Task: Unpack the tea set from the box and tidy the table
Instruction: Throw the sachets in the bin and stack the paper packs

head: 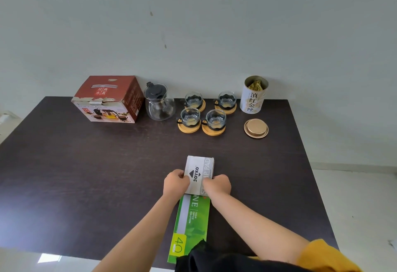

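A red tea set box (pixel 107 99) stands at the table's back left. Beside it sit a glass teapot (pixel 159 102) with a black lid and several glass cups (pixel 203 110) on round wooden coasters. Near the front middle, my left hand (pixel 175 182) and my right hand (pixel 217 184) grip the two sides of a grey stamp pad box (pixel 199 168). That box lies on top of a green folder (pixel 191 224).
An open tea tin (pixel 254 95) stands at the back right, with its gold lid (pixel 256 128) lying in front of it. The dark table (pixel 86 175) stands against a pale wall. A black cloth (pixel 206 256) lies at the near edge.
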A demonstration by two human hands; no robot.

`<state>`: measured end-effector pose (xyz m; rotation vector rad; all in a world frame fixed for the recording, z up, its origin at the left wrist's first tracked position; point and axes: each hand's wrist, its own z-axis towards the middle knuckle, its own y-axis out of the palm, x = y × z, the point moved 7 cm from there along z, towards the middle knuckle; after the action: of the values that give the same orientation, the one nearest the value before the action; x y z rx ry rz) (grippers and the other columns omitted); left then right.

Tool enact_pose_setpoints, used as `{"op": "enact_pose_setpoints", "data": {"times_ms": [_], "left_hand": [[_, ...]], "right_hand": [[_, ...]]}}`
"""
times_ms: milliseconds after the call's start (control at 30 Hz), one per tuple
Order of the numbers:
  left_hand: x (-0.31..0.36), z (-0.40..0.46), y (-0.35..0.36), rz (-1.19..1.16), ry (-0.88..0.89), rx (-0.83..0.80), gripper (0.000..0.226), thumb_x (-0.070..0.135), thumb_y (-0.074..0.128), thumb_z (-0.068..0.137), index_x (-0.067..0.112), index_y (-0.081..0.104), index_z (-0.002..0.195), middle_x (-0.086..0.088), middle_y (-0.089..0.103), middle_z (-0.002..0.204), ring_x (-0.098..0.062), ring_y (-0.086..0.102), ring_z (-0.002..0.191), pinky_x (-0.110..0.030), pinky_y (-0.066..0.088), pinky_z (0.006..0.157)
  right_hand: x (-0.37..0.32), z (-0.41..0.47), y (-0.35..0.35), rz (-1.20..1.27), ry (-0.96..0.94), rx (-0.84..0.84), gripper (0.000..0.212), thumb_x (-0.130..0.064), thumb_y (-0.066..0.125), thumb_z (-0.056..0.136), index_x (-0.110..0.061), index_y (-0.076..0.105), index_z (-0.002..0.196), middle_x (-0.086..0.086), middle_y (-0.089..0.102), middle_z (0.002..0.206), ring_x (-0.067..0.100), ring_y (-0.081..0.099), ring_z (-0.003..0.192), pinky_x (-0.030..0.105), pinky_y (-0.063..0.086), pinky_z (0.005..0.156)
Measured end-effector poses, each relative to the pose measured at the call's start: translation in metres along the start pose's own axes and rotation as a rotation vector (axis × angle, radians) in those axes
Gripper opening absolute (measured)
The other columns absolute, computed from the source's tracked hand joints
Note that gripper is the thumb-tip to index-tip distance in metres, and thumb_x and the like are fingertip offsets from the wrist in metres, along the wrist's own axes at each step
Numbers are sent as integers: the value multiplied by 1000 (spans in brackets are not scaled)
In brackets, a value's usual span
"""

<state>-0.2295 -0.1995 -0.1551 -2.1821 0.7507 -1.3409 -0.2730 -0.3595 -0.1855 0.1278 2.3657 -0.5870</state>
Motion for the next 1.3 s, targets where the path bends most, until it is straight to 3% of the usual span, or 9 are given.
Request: {"op": "enact_pose_setpoints", "data": {"times_ms": [133, 333, 533, 633, 733, 900, 1033, 1133, 1300], "left_hand": [[-2, 2, 1, -66, -48, -15, 18, 9, 49, 81, 15, 66, 81, -3, 67, 79, -18, 57, 72, -25, 42, 58], [-4, 2, 4, -237, -146, -20, 23, 8, 51, 79, 15, 70, 88, -1, 71, 84, -20, 66, 82, -34, 55, 73], [20, 4, 6, -310, -102, -5, 21, 11, 56, 80, 16, 68, 96, 3, 70, 87, -16, 66, 83, -36, 56, 79], [43, 5, 16, -312, -59, -27, 19, 14, 58, 80, 19, 68, 95, 4, 71, 87, -15, 67, 83, -37, 56, 80], [68, 7, 32, -298, -22, -51, 18, 14, 58, 81, 19, 69, 95, 5, 71, 87, -14, 67, 83, -35, 56, 78], [112, 9, 73, -264, 41, -97, 16, 17, 58, 83, 18, 70, 95, 5, 70, 90, -13, 65, 86, -34, 54, 81], [159, 10, 107, -282, 102, -148, 15, 16, 59, 85, 27, 60, 76, 10, 64, 79, -14, 62, 82, -34, 52, 81], [197, 15, 136, -298, 137, -250, 23, 13, 57, 85, 25, 62, 66, 5, 67, 76, -15, 61, 77, -38, 53, 78], [256, 33, 174, -294, 178, -331, 13, 18, 55, 86, 20, 66, 81, 4, 69, 83, -15, 64, 81, -33, 52, 77]], "right_hand": [[-3, -1, 0, -33, -15, 0, 28, -25, 61, 71, -5, 67, 91, 12, 67, 97, 26, 67, 75, 18, 33, 36], [6, 11, 1, -7, -1, 0, 25, -33, 59, 60, -16, 71, 73, 7, 70, 87, 25, 68, 71, 36, 59, 65], [-9, 2, -23, 177, -67, -4, 12, -17, 63, 79, -12, 71, 87, 3, 72, 79, 17, 69, 65, 27, 54, 53], [-12, 9, -43, 248, -75, 76, 16, -22, 68, 79, -15, 62, 93, 6, 68, 92, 20, 68, 73, 34, 58, 65], [-16, 17, -72, 295, -73, 116, 20, -19, 69, 81, -13, 59, 98, 0, 65, 85, 18, 66, 75, 36, 57, 71], [-26, 36, -127, 277, -108, 225, 26, -22, 69, 81, -14, 60, 103, 0, 67, 95, 19, 66, 82, 31, 53, 69], [-37, 55, -177, 244, -173, 302, 22, -19, 65, 84, -11, 61, 104, 3, 65, 99, 15, 62, 79, 20, 41, 54], [-44, 72, -212, 232, -186, 377, 22, -21, 64, 85, -11, 63, 104, 4, 65, 101, 18, 62, 85, 24, 43, 66], [-77, 111, -261, 146, -228, 436, 17, -19, 60, 88, -8, 65, 99, 4, 66, 92, 20, 60, 80, 26, 40, 67]]}}
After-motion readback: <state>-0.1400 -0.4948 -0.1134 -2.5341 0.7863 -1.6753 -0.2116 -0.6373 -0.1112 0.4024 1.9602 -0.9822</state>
